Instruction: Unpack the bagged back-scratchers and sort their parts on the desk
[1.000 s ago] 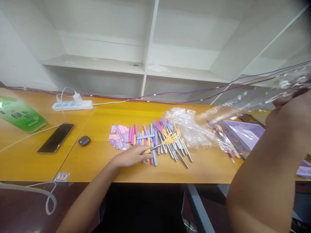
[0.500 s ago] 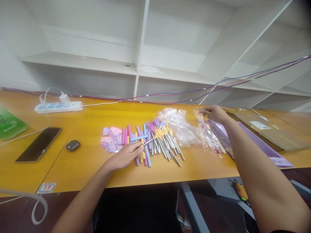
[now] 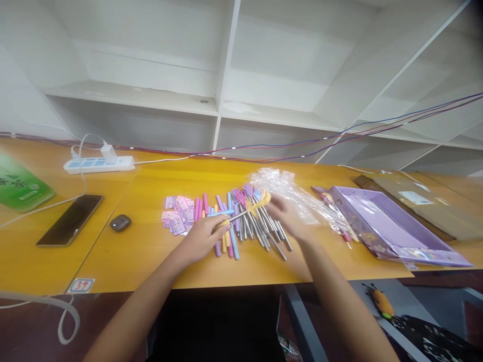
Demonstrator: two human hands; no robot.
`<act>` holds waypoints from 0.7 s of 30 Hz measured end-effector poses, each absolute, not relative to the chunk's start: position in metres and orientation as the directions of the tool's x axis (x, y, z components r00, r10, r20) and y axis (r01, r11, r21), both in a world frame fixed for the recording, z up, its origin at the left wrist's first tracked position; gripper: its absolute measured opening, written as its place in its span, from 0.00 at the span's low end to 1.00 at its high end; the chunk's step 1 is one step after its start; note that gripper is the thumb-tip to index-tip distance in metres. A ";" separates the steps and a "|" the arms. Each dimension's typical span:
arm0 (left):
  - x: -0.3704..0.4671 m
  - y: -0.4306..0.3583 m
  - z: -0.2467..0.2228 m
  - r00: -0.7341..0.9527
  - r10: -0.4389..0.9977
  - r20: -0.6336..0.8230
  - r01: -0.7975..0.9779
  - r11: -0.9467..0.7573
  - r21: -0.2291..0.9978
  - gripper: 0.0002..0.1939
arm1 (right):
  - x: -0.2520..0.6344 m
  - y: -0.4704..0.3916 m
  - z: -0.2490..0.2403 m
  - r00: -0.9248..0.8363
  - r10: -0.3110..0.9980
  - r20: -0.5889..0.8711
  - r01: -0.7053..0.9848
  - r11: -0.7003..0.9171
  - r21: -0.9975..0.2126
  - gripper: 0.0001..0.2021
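My left hand (image 3: 206, 236) is closed round the handle end of a yellow back scratcher (image 3: 259, 202), its metal rod slanting up to the right. Blurred by motion, my right hand (image 3: 285, 215) is close to the yellow hand-shaped head; whether it touches cannot be told. Below lie several back scratchers (image 3: 260, 229) with silver rods and pink, purple and blue heads. Coloured handle tubes (image 3: 234, 241) in pink, blue, yellow and purple are heaped beside my left hand. Small printed cards (image 3: 177, 216) lie in a pile further left. Clear plastic bags (image 3: 279, 183) spread behind the scratchers.
A purple tray box (image 3: 400, 221) stands at the right, with flat cardboard (image 3: 415, 201) behind it. Bagged scratchers (image 3: 337, 216) lie against its left side. Leftward are a dark earbud case (image 3: 121, 222), a phone (image 3: 71, 221), a power strip (image 3: 100, 164) and a green pouch (image 3: 24, 186).
My right hand has moved left from the plastic bags by the purple box to the head of the yellow back scratcher. My left hand keeps its hold. The view has shifted slightly.
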State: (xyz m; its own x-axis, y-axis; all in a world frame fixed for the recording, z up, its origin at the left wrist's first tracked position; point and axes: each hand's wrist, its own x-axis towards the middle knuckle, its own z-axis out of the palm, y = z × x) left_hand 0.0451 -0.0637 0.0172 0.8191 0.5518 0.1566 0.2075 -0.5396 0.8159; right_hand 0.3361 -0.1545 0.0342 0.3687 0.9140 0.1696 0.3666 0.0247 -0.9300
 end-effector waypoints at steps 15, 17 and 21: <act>0.060 -0.087 -0.001 0.871 0.314 0.377 0.193 -0.926 0.325 0.22 | 0.213 -0.187 -0.004 0.364 0.931 -0.006 0.068 -0.033 -0.997 0.32; 0.052 -0.098 0.007 0.891 0.345 0.293 0.180 -0.863 0.472 0.22 | 0.212 -0.199 0.009 0.316 0.948 0.047 0.189 -0.014 -0.982 0.31; 0.022 -0.113 0.023 0.952 0.305 -0.005 0.184 -0.560 0.808 0.24 | 0.230 -0.235 0.038 0.204 0.965 0.164 0.420 0.065 -0.905 0.30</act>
